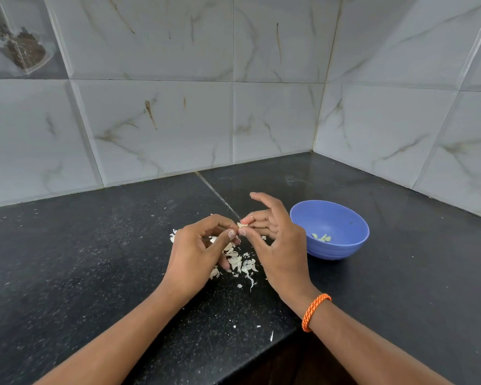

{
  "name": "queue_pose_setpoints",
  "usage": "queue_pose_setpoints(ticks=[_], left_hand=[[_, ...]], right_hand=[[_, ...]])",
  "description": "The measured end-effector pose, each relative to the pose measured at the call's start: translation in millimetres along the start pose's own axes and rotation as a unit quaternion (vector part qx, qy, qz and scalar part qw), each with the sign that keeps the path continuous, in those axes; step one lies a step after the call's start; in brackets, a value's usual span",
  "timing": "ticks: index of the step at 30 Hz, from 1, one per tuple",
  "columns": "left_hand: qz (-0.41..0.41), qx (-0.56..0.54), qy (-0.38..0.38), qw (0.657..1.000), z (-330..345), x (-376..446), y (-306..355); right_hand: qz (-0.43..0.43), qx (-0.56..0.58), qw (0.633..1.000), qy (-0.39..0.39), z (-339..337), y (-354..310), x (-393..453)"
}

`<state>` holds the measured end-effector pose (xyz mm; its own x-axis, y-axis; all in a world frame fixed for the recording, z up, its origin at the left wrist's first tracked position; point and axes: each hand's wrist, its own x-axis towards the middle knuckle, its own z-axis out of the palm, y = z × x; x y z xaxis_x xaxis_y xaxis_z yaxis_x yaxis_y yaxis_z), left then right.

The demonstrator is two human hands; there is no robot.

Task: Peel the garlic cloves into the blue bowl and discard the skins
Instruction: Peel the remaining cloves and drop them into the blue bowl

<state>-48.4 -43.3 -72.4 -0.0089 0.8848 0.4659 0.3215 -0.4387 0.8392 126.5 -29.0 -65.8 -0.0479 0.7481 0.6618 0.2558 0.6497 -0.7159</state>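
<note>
Soft, even light, faint shadows, sharp focus (wide-angle bending at the edges).

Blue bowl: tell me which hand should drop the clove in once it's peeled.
Right, probably. The right hand lies beside the bowl and pinches the clove; the left hand is farther off.

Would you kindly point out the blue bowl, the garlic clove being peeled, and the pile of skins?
blue bowl (pixel 345 247): head view, outer front wall.
garlic clove (pixel 241 225): head view, pale tip showing between fingertips.
pile of skins (pixel 240 263): head view, middle of heap.
</note>
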Motion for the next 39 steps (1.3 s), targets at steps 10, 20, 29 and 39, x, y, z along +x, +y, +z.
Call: queue_pose_setpoints(ticks=[10, 20, 29, 39], left_hand=[[-0.022, 0.016, 0.011, 1.0, 0.1, 0.0, 4.6], [-0.017, 0.064, 0.01, 0.998, -0.2, 1.8, -6.0], [-0.014, 0.089, 0.027, 0.996, 3.9, -1.2, 1.1], [-0.016, 0.11, 0.023, 0.994, 3.0, 0.8, 3.5]], right_hand=[[0.085, 0.065, 0.994, 0.007, 4.1, -5.2, -0.1], [0.161, 0.141, 0.977, -0.009, 5.8, 2.2, -1.8], [0.158, 0.134, 0.978, 0.018, 8.8, 4.2, -1.8], [0.23, 0.2, 0.952, 0.007, 12.9, 3.4, -5.5]])
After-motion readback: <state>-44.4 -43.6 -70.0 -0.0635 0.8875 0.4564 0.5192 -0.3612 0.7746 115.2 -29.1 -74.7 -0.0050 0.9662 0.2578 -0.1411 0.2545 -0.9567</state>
